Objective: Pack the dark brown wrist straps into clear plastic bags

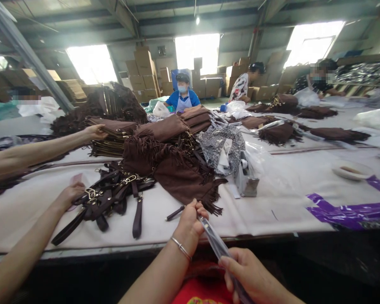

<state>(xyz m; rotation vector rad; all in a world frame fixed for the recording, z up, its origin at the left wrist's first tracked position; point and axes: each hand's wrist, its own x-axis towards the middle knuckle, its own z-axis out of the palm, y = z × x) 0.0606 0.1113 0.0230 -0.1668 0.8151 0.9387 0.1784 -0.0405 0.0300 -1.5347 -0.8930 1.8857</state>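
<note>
In the head view my left hand (pixel 193 217), with a silver bangle at its wrist, is closed over the table's front edge. It pinches the upper end of a dark strap in a clear plastic sleeve (pixel 213 238). Lower down, my right hand (pixel 243 270) wraps round the same sleeved strap. A short dark strap end (pixel 175 213) shows left of my left hand; whether it joins the sleeved strap is hidden. Just beyond lies a brown fringed bag (pixel 183 181). Dark straps with gold clasps (pixel 114 192) are heaped to the left.
A co-worker's hands (pixel 96 131) reach in from the left, by stacked brown bags (pixel 114 126) and the strap heap. A tape dispenser (pixel 247 179) stands beside patterned cloth (pixel 223 145). Purple plastic (pixel 351 211) lies at right. Several people sit across the table.
</note>
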